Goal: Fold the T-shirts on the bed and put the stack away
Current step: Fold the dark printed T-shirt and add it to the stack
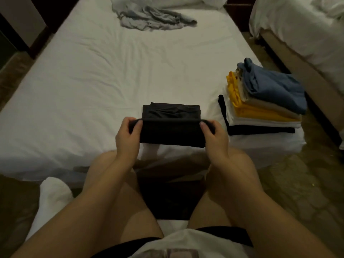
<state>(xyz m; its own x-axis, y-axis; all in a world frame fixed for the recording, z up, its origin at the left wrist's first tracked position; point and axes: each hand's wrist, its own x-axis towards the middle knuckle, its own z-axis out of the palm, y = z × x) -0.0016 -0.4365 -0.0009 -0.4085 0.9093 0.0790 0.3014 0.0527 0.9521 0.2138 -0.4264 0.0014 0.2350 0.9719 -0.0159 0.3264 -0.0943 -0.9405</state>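
Grip: our left hand [128,133] and right hand [214,135] each pinch one end of the raised edge of the black T-shirt [170,135]. The thumbs are on our side and the fingers curl over the far side. Both hands are closed on cloth and hold nothing else. The edge runs taut and roughly level between them.

Thing: the shirt is already folded narrow and sits on the bed [93,81] near its foot edge, straight ahead of us. The near part is lifted and faces us. The far part lies flat on the sheet, with some wrinkles on top.

Step, as we judge it: the last fold, near part carried over far part.

Notes for doing it well:
- Keep both pinches at the same height so the edge lands square.
- Hold light tension across the cloth, and do not let the middle sag.
- Lay the edge onto the far edge, then release and smooth outward.

Surroundings: the stack [242,125] of folded shirts sits at the right corner of the bed, with a blue shirt [273,86] on top that looks loosely folded. A grey T-shirt [154,18] lies crumpled at the far end, not yet folded.
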